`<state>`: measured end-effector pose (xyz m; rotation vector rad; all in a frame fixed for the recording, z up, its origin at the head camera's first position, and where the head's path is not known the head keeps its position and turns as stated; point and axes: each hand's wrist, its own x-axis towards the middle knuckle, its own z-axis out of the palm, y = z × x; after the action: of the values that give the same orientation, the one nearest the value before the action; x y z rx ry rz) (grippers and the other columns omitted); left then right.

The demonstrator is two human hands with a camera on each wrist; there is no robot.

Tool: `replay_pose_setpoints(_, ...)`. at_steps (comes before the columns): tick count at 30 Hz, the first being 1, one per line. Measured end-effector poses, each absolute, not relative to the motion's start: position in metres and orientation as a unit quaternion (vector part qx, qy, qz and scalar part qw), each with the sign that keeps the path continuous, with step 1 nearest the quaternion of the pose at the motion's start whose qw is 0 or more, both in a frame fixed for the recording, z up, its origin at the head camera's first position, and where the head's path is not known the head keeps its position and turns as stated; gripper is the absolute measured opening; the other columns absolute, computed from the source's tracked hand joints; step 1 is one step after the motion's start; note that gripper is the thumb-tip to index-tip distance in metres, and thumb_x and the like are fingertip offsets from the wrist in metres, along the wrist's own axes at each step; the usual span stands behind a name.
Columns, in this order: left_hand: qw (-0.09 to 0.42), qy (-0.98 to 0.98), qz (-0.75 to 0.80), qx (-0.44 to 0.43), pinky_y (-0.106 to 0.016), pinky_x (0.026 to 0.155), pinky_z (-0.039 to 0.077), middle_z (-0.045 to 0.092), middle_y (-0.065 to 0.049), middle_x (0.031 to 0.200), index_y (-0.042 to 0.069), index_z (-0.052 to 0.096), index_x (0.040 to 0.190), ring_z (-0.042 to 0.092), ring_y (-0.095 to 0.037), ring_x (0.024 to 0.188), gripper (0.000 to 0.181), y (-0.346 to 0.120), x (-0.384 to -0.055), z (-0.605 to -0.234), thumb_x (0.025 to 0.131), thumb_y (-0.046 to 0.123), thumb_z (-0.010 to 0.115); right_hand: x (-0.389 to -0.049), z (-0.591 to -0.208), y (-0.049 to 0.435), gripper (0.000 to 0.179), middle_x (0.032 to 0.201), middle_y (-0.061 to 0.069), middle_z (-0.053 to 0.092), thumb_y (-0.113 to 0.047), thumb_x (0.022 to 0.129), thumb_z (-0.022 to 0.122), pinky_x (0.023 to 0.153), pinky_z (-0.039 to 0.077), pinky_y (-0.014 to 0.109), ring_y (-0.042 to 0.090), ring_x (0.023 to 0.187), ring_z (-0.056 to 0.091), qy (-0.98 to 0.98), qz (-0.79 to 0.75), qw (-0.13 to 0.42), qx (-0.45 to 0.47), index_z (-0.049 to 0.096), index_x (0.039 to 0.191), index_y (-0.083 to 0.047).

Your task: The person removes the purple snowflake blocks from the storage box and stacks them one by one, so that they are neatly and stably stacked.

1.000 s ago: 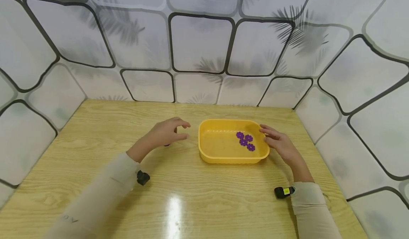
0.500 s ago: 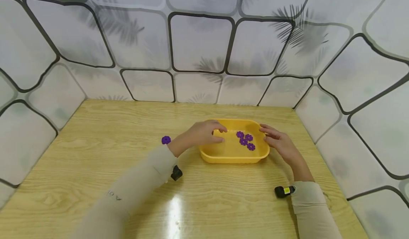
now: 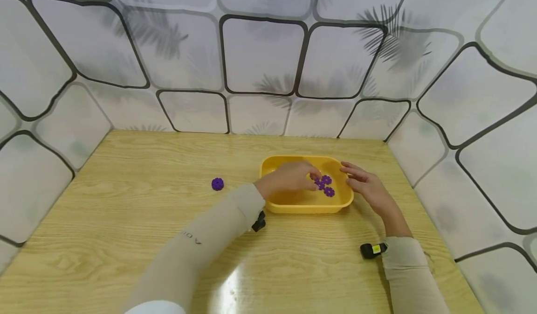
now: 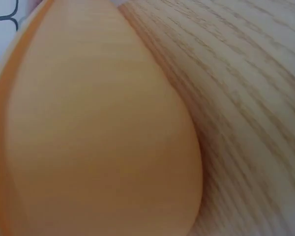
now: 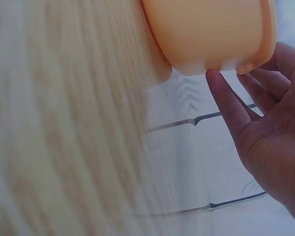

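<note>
Left hand [image 3: 293,177] reaches into the tub [image 3: 289,205], fingers curled over the discs [image 3: 324,185] at its 3 o'clock end; whether it grips one, I cannot tell. Right hand [image 3: 369,189], relaxed and holding nothing, steadies the rim. Next, likely pinch 1 disc cleanly.

The table [image 3: 126,202] is light wood-grain laminate, smooth and glossy enough to mirror a lamp. The yellow tub [image 3: 308,205] looks like smooth, slightly shiny plastic; the purple flower discs [image 3: 326,186] like matt plastic. Both sleeves [image 3: 201,239] are soft beige cloth
</note>
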<state>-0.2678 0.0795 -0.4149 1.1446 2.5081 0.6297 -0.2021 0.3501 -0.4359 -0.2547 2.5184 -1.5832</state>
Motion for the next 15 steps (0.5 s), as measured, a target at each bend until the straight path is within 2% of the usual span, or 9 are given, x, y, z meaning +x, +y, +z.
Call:
replay_pose_setpoints(9,0.179,0.863,0.237,0.408,-0.026,0.105,0.044,0.064,0.000,0.131,0.017,0.068,0.131,0.059,-0.014,0.120,0.040,0.099,-0.278,-0.432,0.095,0.035,0.069,-0.201,-0.436,0.352,0.047,0.166,0.009,0.027,-0.023,0.106,0.054,0.096,0.042,0.008,0.035,0.152,0.025,0.843,-0.526,0.076,-0.086,0.050,0.148,-0.003)
replay_pose_setpoints(15,0.190,0.853,0.242,0.423,-0.025,0.108,0.043,0.064,-0.004,0.132,0.013,0.067,0.132,0.058,-0.015,0.122,0.036,0.099,-0.280,-0.438,0.099,0.028,0.065,-0.202,-0.435,0.351,0.046,0.166,0.009,0.027,-0.022,0.106,0.054,0.095,0.043,0.008,0.035,0.151,0.026,0.844,-0.524,0.075,-0.085,0.050,0.148,-0.003)
